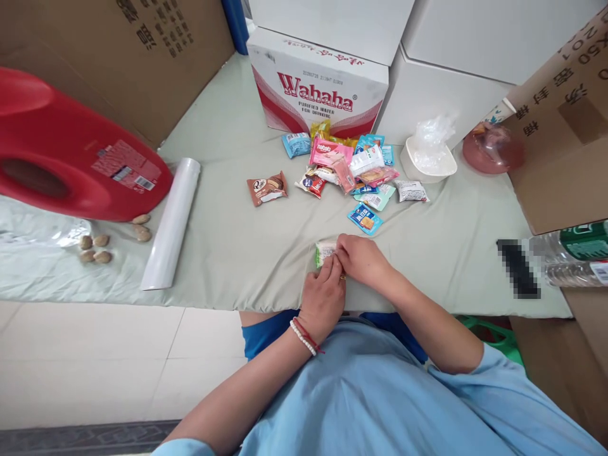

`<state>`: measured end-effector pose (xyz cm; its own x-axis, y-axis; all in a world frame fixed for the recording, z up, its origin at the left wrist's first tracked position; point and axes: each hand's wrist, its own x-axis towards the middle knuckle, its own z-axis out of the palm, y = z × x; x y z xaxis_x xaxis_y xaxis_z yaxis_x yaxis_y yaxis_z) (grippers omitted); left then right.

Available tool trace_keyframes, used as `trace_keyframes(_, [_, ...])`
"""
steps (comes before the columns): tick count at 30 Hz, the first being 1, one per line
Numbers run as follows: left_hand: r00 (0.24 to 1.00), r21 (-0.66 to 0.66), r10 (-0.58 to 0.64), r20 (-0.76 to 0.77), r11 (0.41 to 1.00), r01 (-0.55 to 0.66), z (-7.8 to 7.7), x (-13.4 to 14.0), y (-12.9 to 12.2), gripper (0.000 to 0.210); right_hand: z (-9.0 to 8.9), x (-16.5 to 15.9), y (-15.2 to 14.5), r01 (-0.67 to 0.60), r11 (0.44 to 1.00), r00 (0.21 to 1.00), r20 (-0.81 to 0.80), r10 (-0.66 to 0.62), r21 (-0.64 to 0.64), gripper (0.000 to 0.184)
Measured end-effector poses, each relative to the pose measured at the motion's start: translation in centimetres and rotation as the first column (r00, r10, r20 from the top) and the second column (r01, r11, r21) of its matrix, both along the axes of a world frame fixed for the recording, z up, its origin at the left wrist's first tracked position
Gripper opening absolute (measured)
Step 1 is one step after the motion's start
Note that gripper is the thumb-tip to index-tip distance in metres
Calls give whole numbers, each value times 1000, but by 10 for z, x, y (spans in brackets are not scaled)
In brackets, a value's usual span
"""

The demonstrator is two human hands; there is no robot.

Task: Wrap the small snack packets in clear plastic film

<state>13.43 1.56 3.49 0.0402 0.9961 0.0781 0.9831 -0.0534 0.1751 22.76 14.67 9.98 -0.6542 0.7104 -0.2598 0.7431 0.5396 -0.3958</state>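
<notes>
Close to the table's front edge, a small snack packet [323, 251] with a green end lies under my fingers. My left hand [323, 297] presses its fingertips on the packet's near side, closed on it. My right hand [363, 261] pinches the packet's right end from above, and the two hands touch each other. A blue cracker packet [365, 219] lies just beyond the right hand. Farther back is a pile of wrapped snacks, with a pink wafer packet [331, 152] on top. A brown snack packet [267, 189] sits apart to the left of the pile.
A Wahaha carton [320, 88] stands behind the pile. To its right are a white bowl [427, 166] holding a clear plastic bag and a reddish bowl [491, 152]. On the left are a white roll [171, 225], a big red jug [71, 145] and several nuts [101, 240]. Plastic bottles [577, 247] lie far right.
</notes>
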Motion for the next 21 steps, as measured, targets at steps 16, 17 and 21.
trace_keyframes(16, [931, -1, 170, 324, 984, -179, 0, -68, 57, 31, -20, 2, -21, -30, 999, 998, -46, 31, 13, 20])
trace_keyframes(17, [935, 0, 160, 316, 986, -169, -2, -69, 56, 31, -21, 3, -23, -22, 1000, 998, -59, 22, 6, 20])
trace_keyframes(21, [922, -137, 223, 316, 972, -188, 5, -70, 50, 26, -26, 17, -30, 15, 1000, 981, -191, -18, -19, 20])
